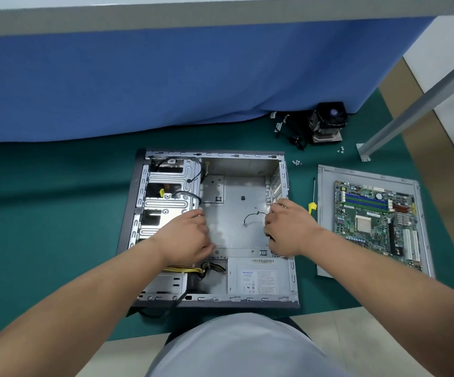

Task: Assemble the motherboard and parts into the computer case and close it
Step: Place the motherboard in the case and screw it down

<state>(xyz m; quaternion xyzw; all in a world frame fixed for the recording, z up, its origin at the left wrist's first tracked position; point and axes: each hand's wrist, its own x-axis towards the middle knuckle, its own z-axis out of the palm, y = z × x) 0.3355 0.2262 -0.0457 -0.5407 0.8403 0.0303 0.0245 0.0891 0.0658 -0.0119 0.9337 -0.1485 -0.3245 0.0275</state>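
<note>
Open computer case (212, 156) holding power supply (258, 277), left hand (186, 236), right hand (288, 229), grips unclear

1. Even, diffuse overhead light; bright throughout, no harsh highlights.
2. Soft shadows only: under both forearms, inside the open case (288, 276) toward 9 o'clock, and a faint dark band across the green mat (43, 186) at 9 o'clock.
3. Mild sheen on the bare metal floor of the case; no blown-out glare.
4. Strong wide-angle bowing: blue cloth (166, 77) edge curved, metal leg (416, 104) at 2 o'clock slanted.
5. Slight softness overall; fine print on the motherboard (375, 221) unreadable.
</note>
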